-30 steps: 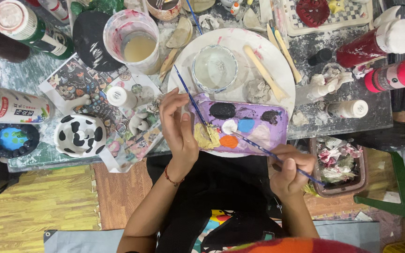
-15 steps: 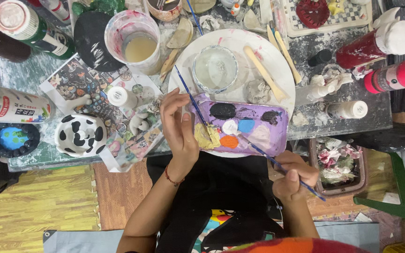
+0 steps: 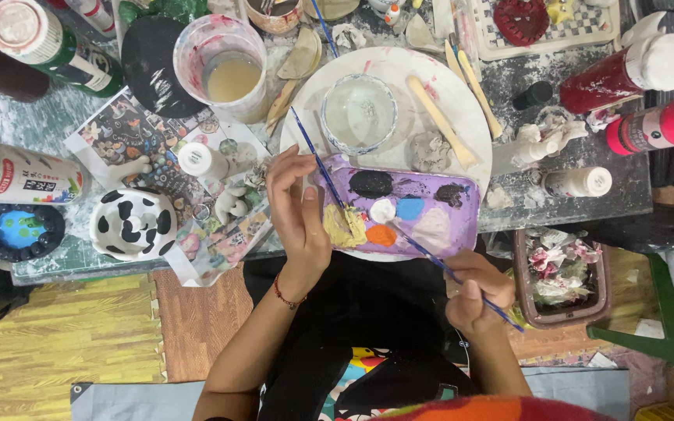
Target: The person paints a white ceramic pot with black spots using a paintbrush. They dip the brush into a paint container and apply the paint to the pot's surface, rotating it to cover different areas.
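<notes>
Cluttered table (image 3: 633, 187), brush (image 3: 446, 269) in right grip (image 3: 473, 300)

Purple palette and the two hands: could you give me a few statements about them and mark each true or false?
1. The right hand holds a thin blue brush. True.
2. The brush tip rests in the black paint. False: it meets the white blob on the purple palette.
3. The left hand is empty. False: it holds a second brush.
4. The cup holds cloudy beige water. True.
</notes>
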